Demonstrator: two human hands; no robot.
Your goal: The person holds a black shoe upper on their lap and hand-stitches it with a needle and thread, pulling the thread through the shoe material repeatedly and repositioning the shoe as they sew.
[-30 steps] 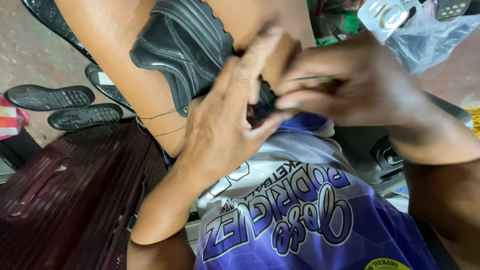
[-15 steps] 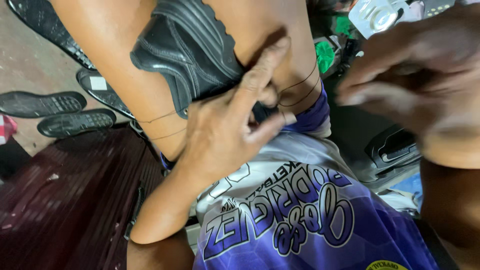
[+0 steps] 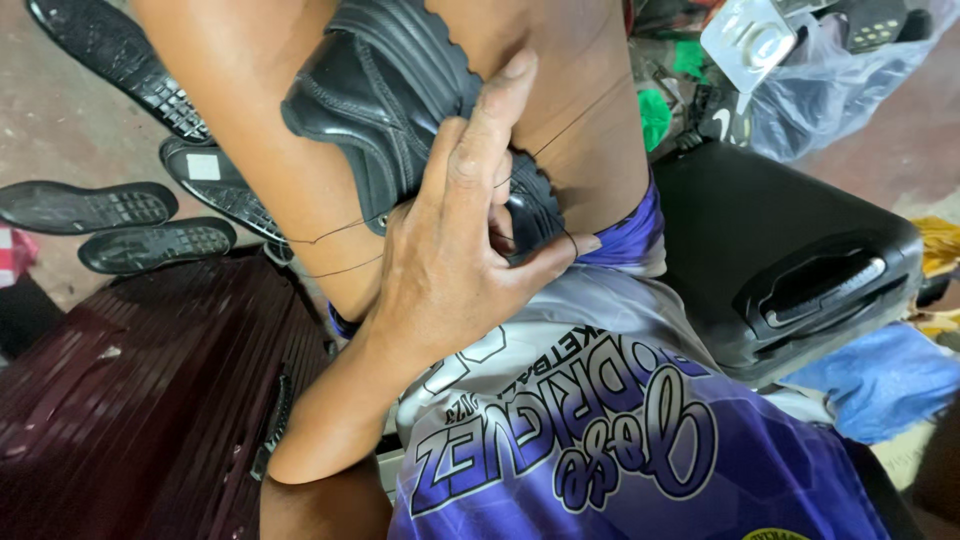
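Note:
A black leather shoe (image 3: 385, 110) is clamped between my two bare thighs, its sole end pointing down toward my lap. My left hand (image 3: 450, 255) grips the lower part of the shoe, with the index finger stretched up along it and the thumb pressed at the right side. A thin dark thread (image 3: 335, 236) runs from under this hand across my left thigh, and another strand crosses my right thigh. My right hand is out of the picture. A purple and white jersey (image 3: 600, 450) covers my lap.
A dark red ribbed suitcase (image 3: 130, 400) lies at the lower left and a black hard case with a handle (image 3: 790, 250) at the right. Several black shoe soles (image 3: 90, 205) lie on the floor at the left. A clear plastic bag (image 3: 850, 95) and blue cloth (image 3: 885, 380) sit at the right.
My right hand, which was working at the shoe beside the left, has pulled away to the right and left the view. The left hand stays on the shoe.

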